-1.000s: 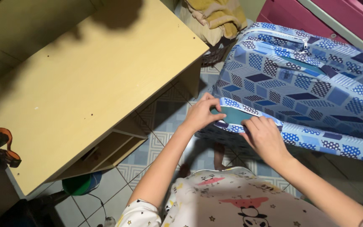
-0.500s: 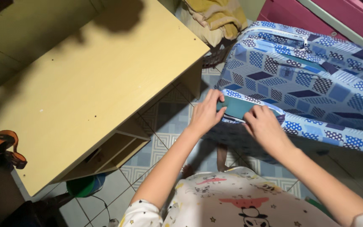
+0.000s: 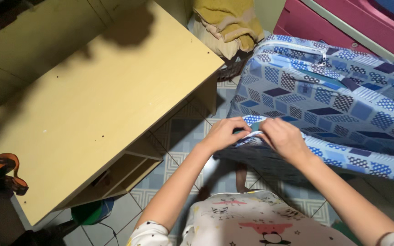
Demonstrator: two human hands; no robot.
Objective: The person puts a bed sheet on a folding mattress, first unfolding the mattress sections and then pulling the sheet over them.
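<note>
A mattress in a blue patterned cover (image 3: 334,100) lies at the right, with a zipper along its upper side. My left hand (image 3: 224,132) and my right hand (image 3: 282,136) meet at its near corner, both pinching the cover's edge. A sliver of teal foam shows between my fingers. The two hands are almost touching.
A pale yellow wooden table (image 3: 92,100) fills the left, with a shelf (image 3: 124,166) under it. A mustard towel (image 3: 229,20) lies on a basket at the top. A pink plastic drawer unit (image 3: 338,27) stands top right. A green tub (image 3: 90,212) sits on the tiled floor.
My hands have come together at the corner, and the cover now hides most of the teal foam that showed before.
</note>
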